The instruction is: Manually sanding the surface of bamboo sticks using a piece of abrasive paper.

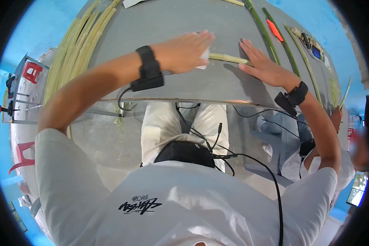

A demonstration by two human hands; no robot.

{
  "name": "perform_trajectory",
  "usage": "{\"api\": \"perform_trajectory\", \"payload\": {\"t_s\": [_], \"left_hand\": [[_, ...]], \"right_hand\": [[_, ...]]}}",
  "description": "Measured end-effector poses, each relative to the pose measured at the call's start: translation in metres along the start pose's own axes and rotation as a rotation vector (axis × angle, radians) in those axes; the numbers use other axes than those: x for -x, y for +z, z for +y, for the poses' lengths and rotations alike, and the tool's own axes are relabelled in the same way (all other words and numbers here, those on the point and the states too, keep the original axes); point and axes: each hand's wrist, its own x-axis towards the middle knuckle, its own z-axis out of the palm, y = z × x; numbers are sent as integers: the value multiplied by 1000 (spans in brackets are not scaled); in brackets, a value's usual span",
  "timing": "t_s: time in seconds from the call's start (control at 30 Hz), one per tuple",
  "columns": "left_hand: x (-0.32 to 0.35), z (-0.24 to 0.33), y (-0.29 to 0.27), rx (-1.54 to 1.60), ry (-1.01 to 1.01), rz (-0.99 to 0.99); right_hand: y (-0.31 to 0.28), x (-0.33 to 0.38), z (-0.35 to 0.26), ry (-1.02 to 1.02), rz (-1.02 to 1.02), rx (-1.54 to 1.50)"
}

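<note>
A pale bamboo stick (227, 58) lies crosswise on the grey table in front of me. My left hand (188, 51) rests flat over its left part, fingers stretched out, with a white sheet piece (203, 60) showing from under the palm. What that sheet is made of, and the stick's left end, are hidden. At the stick's right end is my right hand (268, 69), palm down with fingers spread. Its thumb and fingers reach over that end without wrapping round it. Both wrists carry black strapped devices.
Several long pale bamboo pieces (80, 45) line the table's left side. Green bamboo sticks (263, 30), an orange-handled tool (274, 30) and a small device with a blue screen (316, 52) lie at right. Black cables (254, 158) hang across my lap. A co-worker (291, 160) sits at right.
</note>
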Motion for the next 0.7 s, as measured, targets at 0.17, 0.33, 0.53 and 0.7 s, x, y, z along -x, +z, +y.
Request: {"api": "perform_trajectory", "payload": {"t_s": [0.17,0.33,0.53,0.7], "left_hand": [[42,20,-3,55,8,46],[143,23,-47,53,-177,12],[156,50,-31,86,-411,254],[152,65,-10,134,-618,605]], "right_hand": [[17,52,-18,-81,33,5],[37,123,-53,-138,123,-81],[85,111,-79,-46,559,-58],[120,98,-82,117,750,-37]]}}
